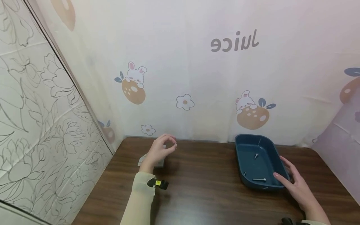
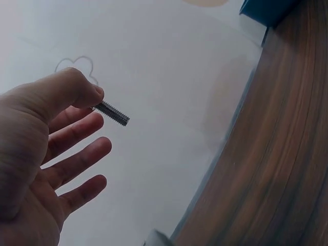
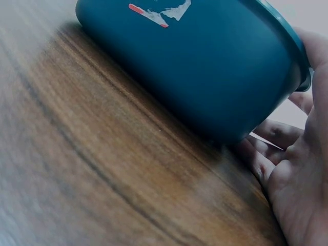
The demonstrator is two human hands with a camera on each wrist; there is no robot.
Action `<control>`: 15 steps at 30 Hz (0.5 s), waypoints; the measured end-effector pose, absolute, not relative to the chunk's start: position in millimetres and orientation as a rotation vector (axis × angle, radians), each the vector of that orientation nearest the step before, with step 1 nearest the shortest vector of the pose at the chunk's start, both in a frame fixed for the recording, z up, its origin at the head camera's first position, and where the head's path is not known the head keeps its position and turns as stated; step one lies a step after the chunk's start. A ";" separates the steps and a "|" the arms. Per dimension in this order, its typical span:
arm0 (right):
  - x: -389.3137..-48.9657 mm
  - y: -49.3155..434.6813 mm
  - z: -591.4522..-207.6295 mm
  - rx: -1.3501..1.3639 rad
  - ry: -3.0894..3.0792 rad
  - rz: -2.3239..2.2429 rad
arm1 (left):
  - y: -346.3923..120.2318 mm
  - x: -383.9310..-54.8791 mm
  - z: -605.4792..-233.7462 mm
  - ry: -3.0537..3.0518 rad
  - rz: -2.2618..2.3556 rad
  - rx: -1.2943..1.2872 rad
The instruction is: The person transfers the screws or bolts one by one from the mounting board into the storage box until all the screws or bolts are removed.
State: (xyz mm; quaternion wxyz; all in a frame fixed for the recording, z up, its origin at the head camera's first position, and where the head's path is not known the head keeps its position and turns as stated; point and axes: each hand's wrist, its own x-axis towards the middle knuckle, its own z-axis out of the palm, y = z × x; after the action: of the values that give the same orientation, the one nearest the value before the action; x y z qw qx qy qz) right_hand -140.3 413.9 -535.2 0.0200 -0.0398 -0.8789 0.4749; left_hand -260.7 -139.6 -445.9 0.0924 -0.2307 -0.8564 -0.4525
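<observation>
Raised above the left part of the table, my left hand (image 1: 158,152) pinches a small bolt between thumb and forefinger. In the left wrist view the threaded shank of this bolt (image 2: 114,113) sticks out past the thumb tip; its head is hidden, and the other fingers are spread. At the right, my right hand (image 1: 298,187) holds the near right corner of a dark blue plastic tray (image 1: 261,167), thumb over the rim and fingers along the outside. Inside the tray lie a long bolt (image 1: 259,179) and two smaller metal pieces, one of them a short bolt (image 1: 256,156).
Behind my left wrist a light grey block (image 1: 159,163) stands on the brown wooden table (image 1: 197,187), partly covered by the hand. A printed white curtain (image 1: 185,68) hangs along the table's back edge. Another patterned sheet (image 1: 50,125) closes the left side.
</observation>
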 end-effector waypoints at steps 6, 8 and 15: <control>-141.0 414.2 -534.9 -0.108 -2.731 1.456 | -122.7 -264.5 -442.6 -2.516 -1.350 -0.731; -140.4 414.3 -534.7 -0.104 -2.730 1.448 | -116.2 -266.0 -441.9 -2.525 -1.341 -0.748; -138.8 413.2 -535.6 -0.100 -2.724 1.444 | -92.2 -270.7 -440.3 -2.563 -1.348 -0.814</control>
State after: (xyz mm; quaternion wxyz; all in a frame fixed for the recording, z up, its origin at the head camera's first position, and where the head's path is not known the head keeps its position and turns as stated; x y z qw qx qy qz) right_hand -138.8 413.2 -535.6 0.0285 -0.0325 -0.8826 0.4681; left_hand -270.7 -92.2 -440.3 0.0666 -0.2701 -0.8501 -0.4471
